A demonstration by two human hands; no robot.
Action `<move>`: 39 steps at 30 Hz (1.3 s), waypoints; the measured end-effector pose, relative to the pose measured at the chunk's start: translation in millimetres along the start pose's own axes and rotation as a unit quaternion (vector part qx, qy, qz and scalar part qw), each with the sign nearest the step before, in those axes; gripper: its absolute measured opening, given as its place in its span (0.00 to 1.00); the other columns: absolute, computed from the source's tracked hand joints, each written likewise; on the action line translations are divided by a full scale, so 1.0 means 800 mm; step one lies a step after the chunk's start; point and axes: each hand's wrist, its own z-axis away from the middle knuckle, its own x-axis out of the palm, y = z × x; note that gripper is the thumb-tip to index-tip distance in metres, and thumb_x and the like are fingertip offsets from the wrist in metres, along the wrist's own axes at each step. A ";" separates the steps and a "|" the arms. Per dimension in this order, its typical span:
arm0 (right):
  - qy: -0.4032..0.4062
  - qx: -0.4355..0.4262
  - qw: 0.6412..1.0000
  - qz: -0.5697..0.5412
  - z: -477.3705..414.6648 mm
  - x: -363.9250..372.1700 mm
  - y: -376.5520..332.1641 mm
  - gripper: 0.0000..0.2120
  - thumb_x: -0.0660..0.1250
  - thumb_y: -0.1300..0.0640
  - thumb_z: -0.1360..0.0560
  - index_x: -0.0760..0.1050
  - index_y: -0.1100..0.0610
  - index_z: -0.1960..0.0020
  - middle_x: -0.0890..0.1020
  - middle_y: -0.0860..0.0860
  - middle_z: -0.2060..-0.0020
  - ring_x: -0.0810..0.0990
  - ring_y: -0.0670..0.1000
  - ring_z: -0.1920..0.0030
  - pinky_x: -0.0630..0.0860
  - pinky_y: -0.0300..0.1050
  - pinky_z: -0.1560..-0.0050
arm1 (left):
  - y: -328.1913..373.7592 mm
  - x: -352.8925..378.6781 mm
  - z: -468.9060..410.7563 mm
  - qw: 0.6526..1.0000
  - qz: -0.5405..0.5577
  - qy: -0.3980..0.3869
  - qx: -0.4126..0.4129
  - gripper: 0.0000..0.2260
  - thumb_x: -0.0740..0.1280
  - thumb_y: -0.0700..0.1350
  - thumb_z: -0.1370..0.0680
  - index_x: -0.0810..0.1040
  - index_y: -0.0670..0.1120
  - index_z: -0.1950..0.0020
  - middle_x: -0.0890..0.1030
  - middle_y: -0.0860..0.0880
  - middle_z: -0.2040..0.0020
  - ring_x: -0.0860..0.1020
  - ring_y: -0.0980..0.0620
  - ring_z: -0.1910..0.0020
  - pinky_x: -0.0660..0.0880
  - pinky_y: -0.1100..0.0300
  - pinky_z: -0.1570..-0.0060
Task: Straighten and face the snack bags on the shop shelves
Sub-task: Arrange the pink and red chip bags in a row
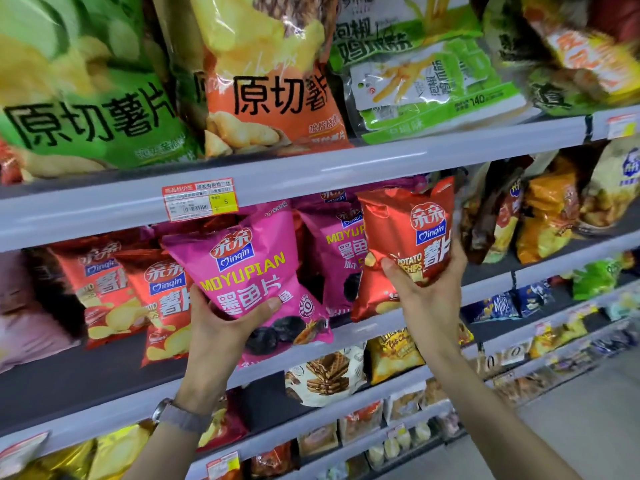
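Left hand gripped the magenta Moyupian bag at its lower left corner, thumb curled across the front, fingers behind the bag and out of sight. The bag stood roughly upright, slightly tilted, label out, at the front of the middle shelf, with its bottom edge overlapping the front rail. Right hand held the red potato chips bag from below, thumb pressed on the front near the lower left, fingers wrapped round the back and right side. That bag was lifted off the shelf deck and tilted, label out, its top close under the upper shelf rail. A second magenta bag sat between the two held bags, further back and partly covered by the red one. Two more red chip bags stood left of the left hand, leaning and overlapping each other. A price tag was clipped on the upper rail just above the magenta bag. On the top shelf a large green chip bag stood beside an orange one. There was a watch on the left wrist. A waffle-print bag stood on the shelf below, between the two forearms.
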 end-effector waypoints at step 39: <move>-0.073 0.076 0.988 0.110 0.131 0.193 0.003 0.35 0.73 0.42 0.32 0.68 0.48 0.27 0.72 0.50 0.32 0.69 0.53 0.30 0.66 0.59 0.26 | -0.021 -0.133 0.030 1.000 0.005 -0.016 -0.003 0.44 0.87 0.45 0.39 0.68 0.52 0.29 0.85 0.53 0.41 0.86 0.54 0.44 0.85 0.54 0.47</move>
